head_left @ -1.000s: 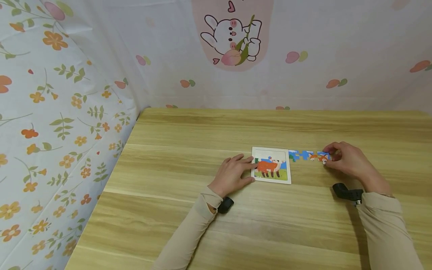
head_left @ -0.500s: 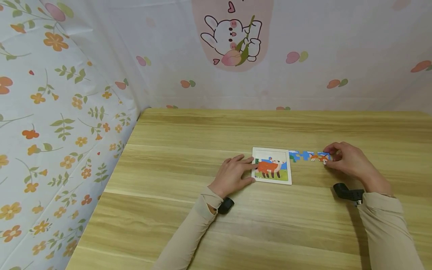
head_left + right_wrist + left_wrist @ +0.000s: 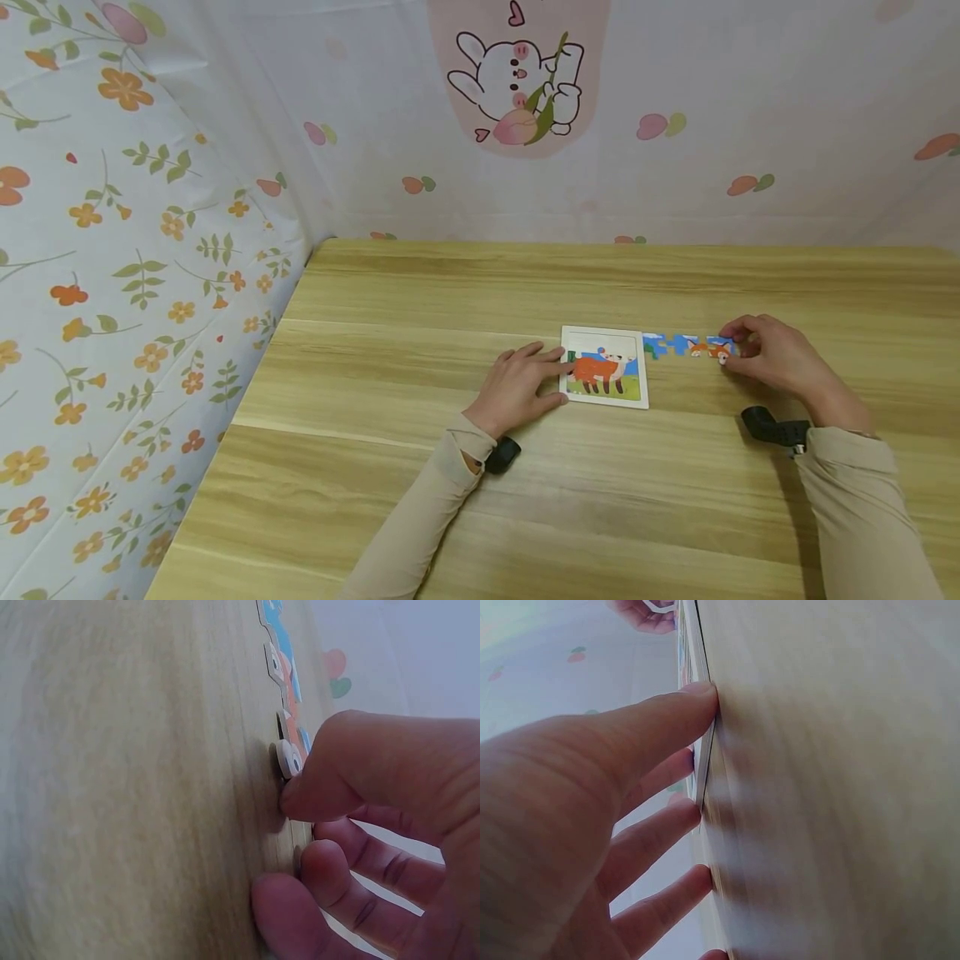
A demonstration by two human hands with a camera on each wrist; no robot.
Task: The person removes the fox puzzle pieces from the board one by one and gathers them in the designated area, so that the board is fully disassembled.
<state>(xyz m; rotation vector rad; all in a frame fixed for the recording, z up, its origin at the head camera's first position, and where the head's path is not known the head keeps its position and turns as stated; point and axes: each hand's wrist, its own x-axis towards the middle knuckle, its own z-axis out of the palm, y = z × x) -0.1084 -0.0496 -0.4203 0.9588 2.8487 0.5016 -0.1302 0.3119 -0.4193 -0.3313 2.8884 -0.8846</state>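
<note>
A white-framed puzzle board [image 3: 607, 403] lies flat, its picture of an orange fox partly filled in and its upper part pale. My left hand [image 3: 516, 387] rests at the board's left edge, fingers spread, the index fingertip over the picture. In the left wrist view the thumb [image 3: 667, 716] touches the board's side edge. To the right of the board, my right hand [image 3: 783, 357] pinches a puzzle piece [image 3: 720, 350] showing part of the fox's face. The right wrist view shows the thumb at this piece [image 3: 288, 757], beside its printed eye; the far side is hidden.
Two more puzzle pieces lie in a row between the board and the right hand: a blue piece with an orange ear [image 3: 684, 345] and a blue-green piece [image 3: 654, 346] by the frame. All lie on a wooden table [image 3: 450, 292]. Printed cloth [image 3: 375, 125] hangs behind.
</note>
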